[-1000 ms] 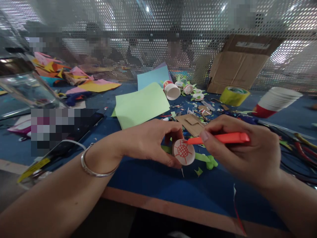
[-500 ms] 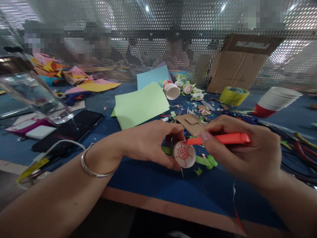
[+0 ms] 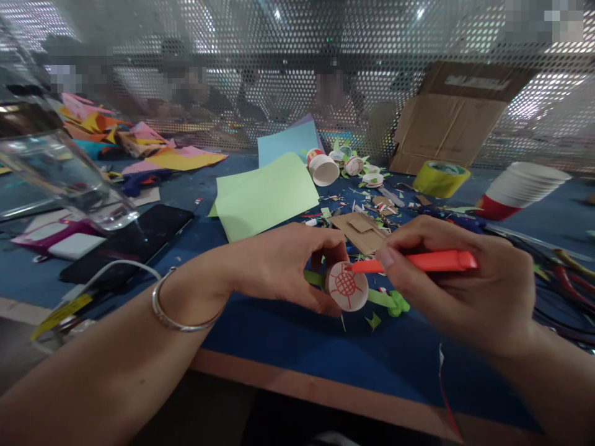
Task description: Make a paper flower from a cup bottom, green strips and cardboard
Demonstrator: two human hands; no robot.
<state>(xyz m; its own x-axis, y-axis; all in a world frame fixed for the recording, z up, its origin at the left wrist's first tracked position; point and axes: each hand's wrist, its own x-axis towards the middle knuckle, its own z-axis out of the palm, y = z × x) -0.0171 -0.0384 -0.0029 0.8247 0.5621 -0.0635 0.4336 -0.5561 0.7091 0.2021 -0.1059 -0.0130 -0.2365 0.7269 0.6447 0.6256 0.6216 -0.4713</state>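
Note:
My left hand, with a silver bangle at the wrist, grips a small round white paper cup piece between thumb and fingers. Its flat face bears red lines: a grid in a circle with strokes running out to the rim. In my right hand is a red marker, held like a pen, its tip at the upper edge of the drawing. A green paper strip with a crumpled end sticks out to the right of the disc. More green paper shows behind it, between my left fingers.
Green paper sheets lie behind my left hand. Paper scraps and a cardboard piece are strewn beyond, with yellow tape and stacked paper cups at right. A phone and clear bottle stand left.
The marker tip has shifted slightly along the upper edge of the drawing, and a little more red line shows there. My left hand keeps its hold.

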